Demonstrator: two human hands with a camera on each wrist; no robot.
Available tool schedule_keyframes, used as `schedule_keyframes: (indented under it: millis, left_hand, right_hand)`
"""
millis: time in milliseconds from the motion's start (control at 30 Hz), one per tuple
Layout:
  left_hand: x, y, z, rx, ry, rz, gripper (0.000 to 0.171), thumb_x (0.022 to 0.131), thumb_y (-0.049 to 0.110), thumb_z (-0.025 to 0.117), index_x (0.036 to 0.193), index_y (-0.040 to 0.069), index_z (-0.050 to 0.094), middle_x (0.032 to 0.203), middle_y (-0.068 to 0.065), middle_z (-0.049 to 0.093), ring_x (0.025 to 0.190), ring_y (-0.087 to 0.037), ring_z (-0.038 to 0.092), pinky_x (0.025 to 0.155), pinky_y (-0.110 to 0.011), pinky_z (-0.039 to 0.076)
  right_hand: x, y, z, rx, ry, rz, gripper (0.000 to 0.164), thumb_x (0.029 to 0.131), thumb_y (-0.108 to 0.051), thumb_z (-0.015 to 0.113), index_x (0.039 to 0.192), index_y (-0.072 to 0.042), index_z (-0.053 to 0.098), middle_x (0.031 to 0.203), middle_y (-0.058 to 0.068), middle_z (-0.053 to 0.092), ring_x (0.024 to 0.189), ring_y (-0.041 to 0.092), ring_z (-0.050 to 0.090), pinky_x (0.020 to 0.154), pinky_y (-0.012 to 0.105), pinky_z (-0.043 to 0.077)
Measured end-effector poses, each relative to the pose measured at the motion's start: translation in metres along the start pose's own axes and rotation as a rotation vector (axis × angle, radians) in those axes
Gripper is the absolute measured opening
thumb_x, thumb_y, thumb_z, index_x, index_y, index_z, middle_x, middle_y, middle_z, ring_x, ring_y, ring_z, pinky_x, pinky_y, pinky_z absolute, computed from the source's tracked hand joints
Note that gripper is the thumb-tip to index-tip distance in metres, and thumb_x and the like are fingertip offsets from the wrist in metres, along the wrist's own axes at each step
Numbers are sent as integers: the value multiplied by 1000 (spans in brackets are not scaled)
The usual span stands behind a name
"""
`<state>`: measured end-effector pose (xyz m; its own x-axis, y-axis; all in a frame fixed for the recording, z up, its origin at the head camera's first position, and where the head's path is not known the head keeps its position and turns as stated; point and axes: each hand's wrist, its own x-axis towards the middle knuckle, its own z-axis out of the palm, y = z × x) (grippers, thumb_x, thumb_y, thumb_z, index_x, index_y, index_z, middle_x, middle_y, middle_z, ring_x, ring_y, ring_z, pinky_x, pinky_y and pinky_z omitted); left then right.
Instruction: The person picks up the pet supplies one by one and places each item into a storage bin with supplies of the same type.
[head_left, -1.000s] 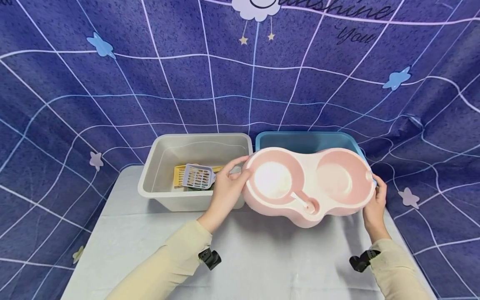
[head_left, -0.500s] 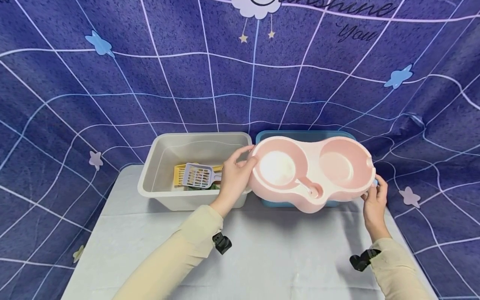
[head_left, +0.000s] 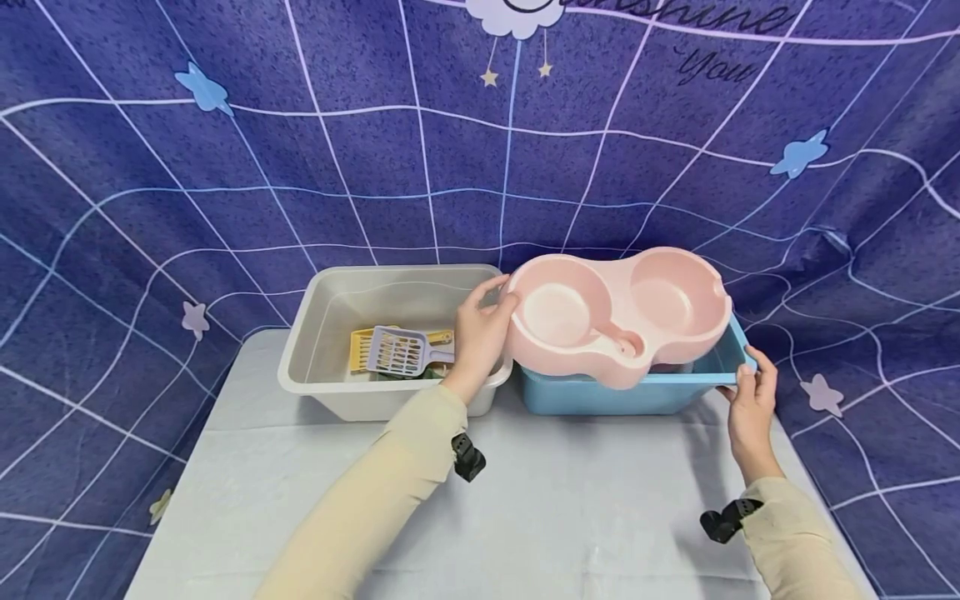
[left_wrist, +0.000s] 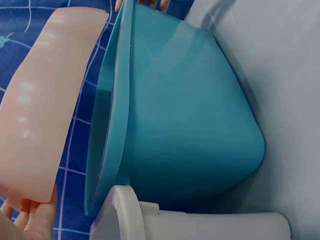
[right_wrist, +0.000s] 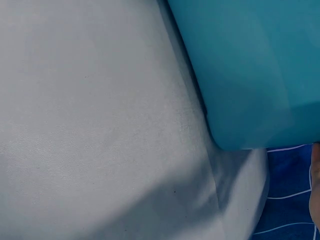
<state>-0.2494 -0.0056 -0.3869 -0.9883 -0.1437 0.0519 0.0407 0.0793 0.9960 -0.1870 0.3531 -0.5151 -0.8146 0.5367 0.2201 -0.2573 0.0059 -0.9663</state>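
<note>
A pink double pet bowl (head_left: 611, 310), with two round wells and a small notch between them, is tilted above the blue bin (head_left: 600, 395). My left hand (head_left: 482, 335) grips its left end, thumb on the upper rim. In the left wrist view, a gap shows between the side of the bowl (left_wrist: 47, 105) and the rim of the bin (left_wrist: 122, 95). On the right, my right hand (head_left: 752, 408) holds the bin's front right corner by the rim. Most of the bin's inside is hidden under the bowl.
Left of the blue bin stands a grey bin (head_left: 390, 406), close against it. Inside lie a lilac slotted litter scoop (head_left: 397, 353) and a yellow slotted scoop (head_left: 360, 350), with something green partly hidden beneath. A dark blue patterned curtain (head_left: 375, 167) hangs behind the table (head_left: 562, 508).
The pink bowl has moved back and up over the blue bin, its right end swinging away from my right hand. My left hand has gone with it; my right hand stays at the bin's corner.
</note>
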Motion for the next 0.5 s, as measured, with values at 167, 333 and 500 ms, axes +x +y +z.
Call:
schedule_keyframes:
  millis: [167, 333, 500]
  left_hand:
    - [7, -2, 9, 23, 24, -23, 37, 90, 28, 69, 126, 21, 68, 103, -10, 73, 95, -18, 70, 79, -31, 60]
    - [11, -1, 18, 48, 10, -29, 39, 90, 32, 68, 128, 22, 66, 104, -8, 73, 97, -18, 69, 83, -32, 59]
    - [14, 1, 27, 74, -7, -3, 39, 91, 33, 67, 129, 22, 66, 99, -6, 74, 93, -17, 70, 79, -31, 60]
  right_hand:
    - [0, 0, 0, -2, 0, -5, 38, 107, -20, 43, 144, -14, 44, 131, 0, 42, 108, 15, 49, 77, 16, 50]
    - [-1, 0, 0, -5, 7, -7, 38, 106, -18, 43, 144, -14, 44, 130, 0, 42, 108, 15, 49, 77, 15, 49]
    - [-1, 0, 0, 14, 8, -11, 37, 106, -18, 44, 143, -14, 45, 129, 1, 43, 106, 15, 49, 77, 15, 50]
